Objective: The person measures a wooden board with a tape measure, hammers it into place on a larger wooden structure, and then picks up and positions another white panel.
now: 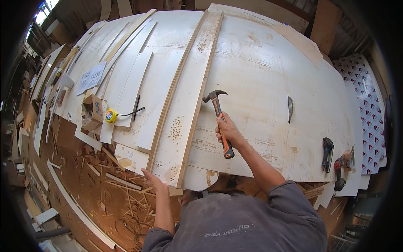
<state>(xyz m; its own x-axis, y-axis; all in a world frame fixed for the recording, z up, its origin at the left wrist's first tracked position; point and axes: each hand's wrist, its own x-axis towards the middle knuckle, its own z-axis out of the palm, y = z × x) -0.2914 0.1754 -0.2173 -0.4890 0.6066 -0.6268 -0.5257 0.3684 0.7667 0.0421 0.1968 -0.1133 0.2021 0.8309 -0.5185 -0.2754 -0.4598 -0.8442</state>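
Observation:
My right hand [229,128] is closed round the orange and black handle of a claw hammer [217,105]. The hammer's dark head points away from me, just right of a long white board [178,109] with light wooden strips along both sides. Patches of small holes or specks mark this board. At the board's near left corner, my left hand [155,181] rests against its edge with a finger stretched out; the other fingers are partly hidden. Beneath the board spreads a big, scuffed white work table [252,109].
Left of the board lie a yellow tape measure [111,116], a black pen [137,105], a cardboard box [91,111], papers [91,78] and white strips. A circular blade [290,109] protrudes through the table. Power tools [327,154] lie at right. Wood offcuts [121,180] litter the floor.

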